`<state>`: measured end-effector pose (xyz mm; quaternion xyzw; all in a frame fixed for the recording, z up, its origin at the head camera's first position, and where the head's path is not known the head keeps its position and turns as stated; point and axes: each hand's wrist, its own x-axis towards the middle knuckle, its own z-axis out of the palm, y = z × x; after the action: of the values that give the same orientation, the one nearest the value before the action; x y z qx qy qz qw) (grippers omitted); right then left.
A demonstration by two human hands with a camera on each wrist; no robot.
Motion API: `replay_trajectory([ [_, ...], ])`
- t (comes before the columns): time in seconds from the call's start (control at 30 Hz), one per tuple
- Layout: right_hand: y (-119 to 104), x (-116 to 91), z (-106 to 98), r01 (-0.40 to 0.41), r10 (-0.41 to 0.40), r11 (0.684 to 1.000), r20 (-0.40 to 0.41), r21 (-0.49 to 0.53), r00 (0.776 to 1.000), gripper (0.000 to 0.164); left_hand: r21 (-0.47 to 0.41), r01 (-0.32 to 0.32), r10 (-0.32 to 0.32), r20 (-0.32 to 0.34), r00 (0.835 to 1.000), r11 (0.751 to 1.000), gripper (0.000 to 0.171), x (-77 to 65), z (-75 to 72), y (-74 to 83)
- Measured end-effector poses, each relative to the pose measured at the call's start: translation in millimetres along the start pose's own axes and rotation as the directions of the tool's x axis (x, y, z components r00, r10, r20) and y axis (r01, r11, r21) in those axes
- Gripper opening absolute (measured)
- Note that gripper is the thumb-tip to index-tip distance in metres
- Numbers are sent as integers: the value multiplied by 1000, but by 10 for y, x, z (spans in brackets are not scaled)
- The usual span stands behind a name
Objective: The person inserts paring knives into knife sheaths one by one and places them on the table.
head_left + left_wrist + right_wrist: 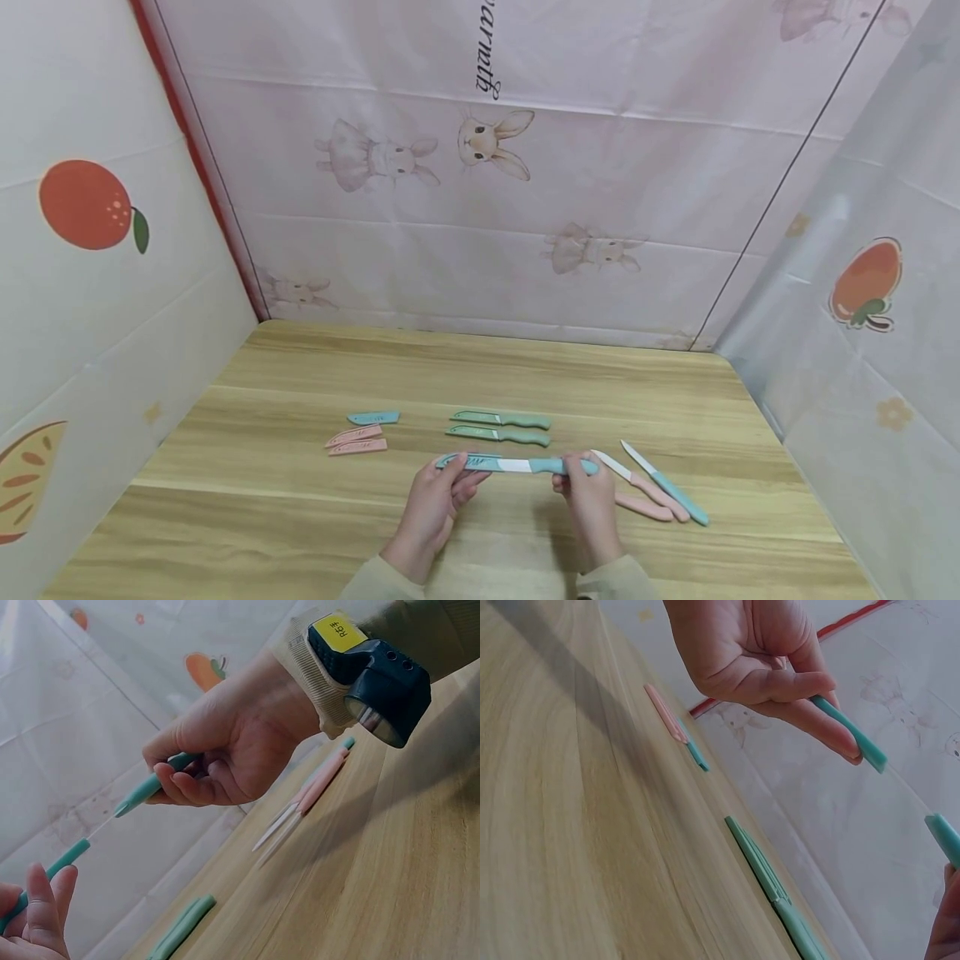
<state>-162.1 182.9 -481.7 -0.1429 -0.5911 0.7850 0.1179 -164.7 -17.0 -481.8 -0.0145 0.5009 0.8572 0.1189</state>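
In the head view my left hand pinches a blue blade sheath between thumb and fingers. My right hand grips the blue handle of a paring knife. The knife's tip end is inside the sheath, and a short stretch of white blade shows between sheath and handle. Both are held level above the table, in line with each other. From the left wrist view, the right hand's fingers are curled round the handle. In the right wrist view the sheath lies between the left thumb and fingers.
Two green sheathed knives lie beyond my hands on the wooden table. One blue sheath and two pink sheaths lie at the left. Right of my right hand lie bare knives, a blue one and pink ones. Printed curtains surround the table.
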Motion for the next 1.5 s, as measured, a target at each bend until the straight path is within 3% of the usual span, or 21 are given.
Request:
replay_trajectory([
  [0.47,34,-11,45,-13,13,1000,24,6,1000,10,-8,6,-6,-10,1000,1000,45,-1,39,-33],
  [1.5,78,-59,146,-43,43,999,-12,-6,999,22,5,-3,3,-13,1000,1000,43,-14,41,-53],
])
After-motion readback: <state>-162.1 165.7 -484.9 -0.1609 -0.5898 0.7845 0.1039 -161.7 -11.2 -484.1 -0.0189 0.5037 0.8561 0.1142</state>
